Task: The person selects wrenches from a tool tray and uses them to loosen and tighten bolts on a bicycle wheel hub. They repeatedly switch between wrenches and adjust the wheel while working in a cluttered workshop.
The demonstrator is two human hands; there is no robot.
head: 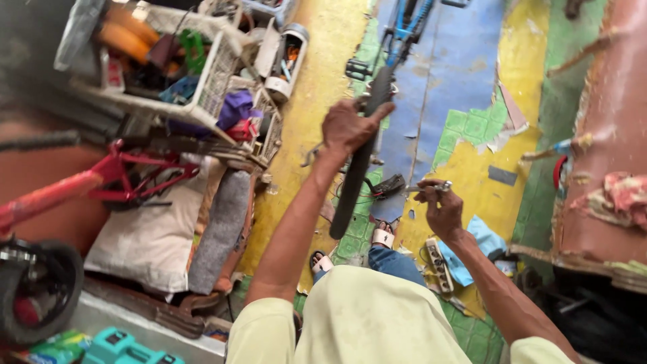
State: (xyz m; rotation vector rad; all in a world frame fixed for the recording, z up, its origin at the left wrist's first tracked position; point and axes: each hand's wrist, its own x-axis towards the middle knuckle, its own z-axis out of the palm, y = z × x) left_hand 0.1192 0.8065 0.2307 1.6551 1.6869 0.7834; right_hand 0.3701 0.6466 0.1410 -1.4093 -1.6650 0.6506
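Below the left hand [347, 126], the tyre [360, 162] hides its wheel hub.

Patchy painted floor [465, 67], blue cloth [480, 244]

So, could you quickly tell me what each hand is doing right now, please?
Left hand: closed on top of the black bicycle tyre.
Right hand: closed around a small metal tool.

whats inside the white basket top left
The white basket holds an orange piece, a green part and blue cloth; anything deeper is covered and blurred.
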